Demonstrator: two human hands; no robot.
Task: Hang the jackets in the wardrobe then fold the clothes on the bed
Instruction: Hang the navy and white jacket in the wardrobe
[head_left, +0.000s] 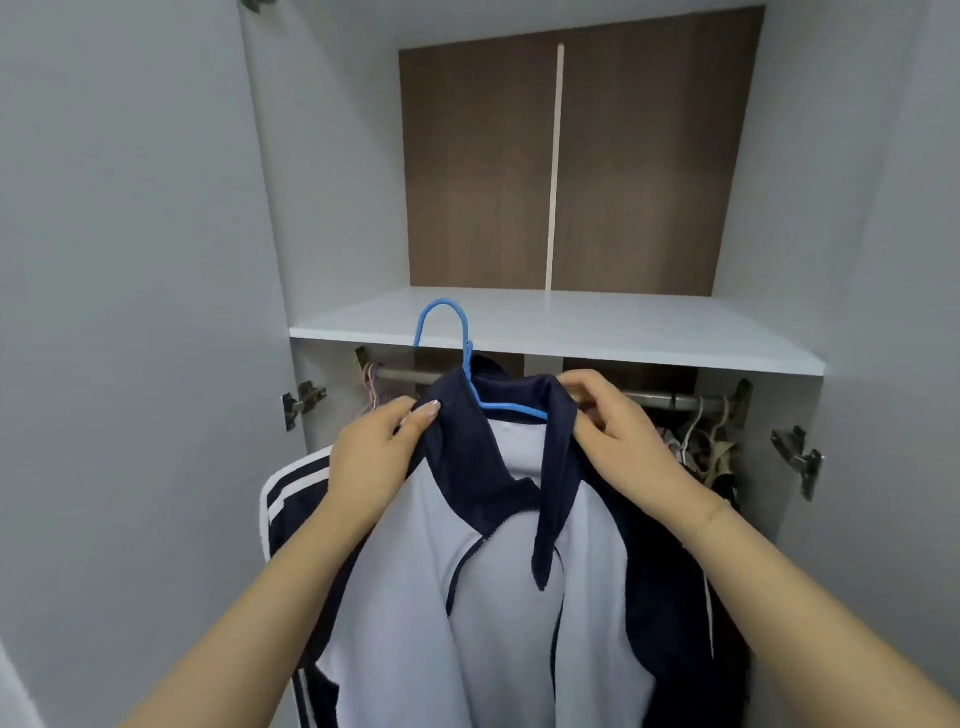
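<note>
You held the jacket (498, 571) up at the open wardrobe (571, 332), your left hand (371, 447) and right hand (618, 421) each pinching its navy collar. It looked soft and light, best taken where the blue hanger (467, 364) supported it. The rail (670, 399) was partly hidden; the bed was out of view.

one jacket (498, 597), one blue hanger (462, 358), two hands, one rail (670, 399), perhaps several spare hangers (701, 431).

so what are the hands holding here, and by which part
Both hold the navy and white jacket by its collar: left hand on the left side, right hand on the right, around the blue hanger.
</note>
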